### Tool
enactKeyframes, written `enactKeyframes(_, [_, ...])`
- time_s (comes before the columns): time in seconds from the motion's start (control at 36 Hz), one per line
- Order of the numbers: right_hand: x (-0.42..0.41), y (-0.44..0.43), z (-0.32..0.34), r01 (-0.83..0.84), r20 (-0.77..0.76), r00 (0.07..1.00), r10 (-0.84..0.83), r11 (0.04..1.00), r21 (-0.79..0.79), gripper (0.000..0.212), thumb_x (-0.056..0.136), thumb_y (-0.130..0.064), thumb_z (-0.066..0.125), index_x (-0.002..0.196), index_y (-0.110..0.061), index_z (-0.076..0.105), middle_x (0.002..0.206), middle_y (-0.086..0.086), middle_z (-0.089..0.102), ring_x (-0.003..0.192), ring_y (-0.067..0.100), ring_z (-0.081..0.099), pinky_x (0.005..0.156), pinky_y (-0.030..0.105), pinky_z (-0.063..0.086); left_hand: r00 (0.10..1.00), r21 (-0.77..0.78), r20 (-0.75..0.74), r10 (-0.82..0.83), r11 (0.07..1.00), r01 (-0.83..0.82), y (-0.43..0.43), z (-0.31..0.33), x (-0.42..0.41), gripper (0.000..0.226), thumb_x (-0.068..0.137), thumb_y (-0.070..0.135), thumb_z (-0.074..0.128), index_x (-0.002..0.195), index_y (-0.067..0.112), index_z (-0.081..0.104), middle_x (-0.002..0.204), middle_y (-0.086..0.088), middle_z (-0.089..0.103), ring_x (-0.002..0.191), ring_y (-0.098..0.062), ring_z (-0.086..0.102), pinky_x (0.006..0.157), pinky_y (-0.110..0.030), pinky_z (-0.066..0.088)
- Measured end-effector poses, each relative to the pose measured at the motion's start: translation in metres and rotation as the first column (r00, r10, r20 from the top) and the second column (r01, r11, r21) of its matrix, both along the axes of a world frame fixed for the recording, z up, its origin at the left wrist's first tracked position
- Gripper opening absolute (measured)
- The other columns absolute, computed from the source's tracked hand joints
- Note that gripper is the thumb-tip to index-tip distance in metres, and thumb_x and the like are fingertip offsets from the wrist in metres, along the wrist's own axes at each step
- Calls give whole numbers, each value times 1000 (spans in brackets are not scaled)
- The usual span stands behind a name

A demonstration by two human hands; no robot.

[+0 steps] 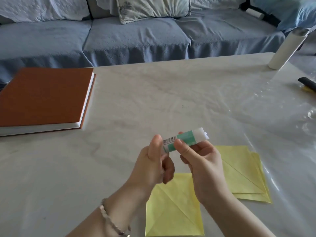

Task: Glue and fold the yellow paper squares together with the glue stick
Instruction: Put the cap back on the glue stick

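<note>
I hold a green and white glue stick [185,139] level above the table, with its white cap pointing right. My left hand [154,165] pinches its bottom end by the barcode. My right hand [203,166] grips the green body between thumb and fingers. Below my hands, a yellow paper square [172,211] with a diagonal crease lies flat near the front edge. To its right lies a stack of yellow paper squares [246,175], slightly fanned, partly hidden by my right hand.
A brown hardcover book [44,98] lies at the table's left. A white cylinder [284,52] stands at the far right corner, with a black and yellow object [307,84] near it. Clear plastic film [282,117] covers the right side. A blue sofa [136,36] runs behind the table.
</note>
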State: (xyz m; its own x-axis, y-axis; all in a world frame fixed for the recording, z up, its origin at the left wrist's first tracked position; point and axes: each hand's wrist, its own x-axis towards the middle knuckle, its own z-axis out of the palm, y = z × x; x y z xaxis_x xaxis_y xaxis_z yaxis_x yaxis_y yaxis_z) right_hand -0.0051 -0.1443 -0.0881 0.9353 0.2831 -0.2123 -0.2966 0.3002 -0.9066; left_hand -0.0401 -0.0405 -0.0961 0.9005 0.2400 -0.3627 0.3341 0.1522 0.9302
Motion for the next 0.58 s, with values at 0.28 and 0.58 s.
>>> enactKeyframes(0.28, [-3,3,-12,-8,-90,996,-1,995,-100,40,44,-42,74,70,-12,69,66,2,60,62,10,47,58,21,38,962,828,207,-178,555,-75,10,-23,-7,48,88,63,10,64,32,38,45,8,50,47,-6,51,44,-15,33])
enactKeyframes(0.58, [2,-7,-12,-139,188,970,153,986,-88,24,49,-22,87,68,-24,73,65,-3,69,63,9,64,63,18,51,934,-276,-329,-140,960,47,9,7,7,57,98,40,28,49,12,34,31,0,26,23,-11,23,31,-9,18])
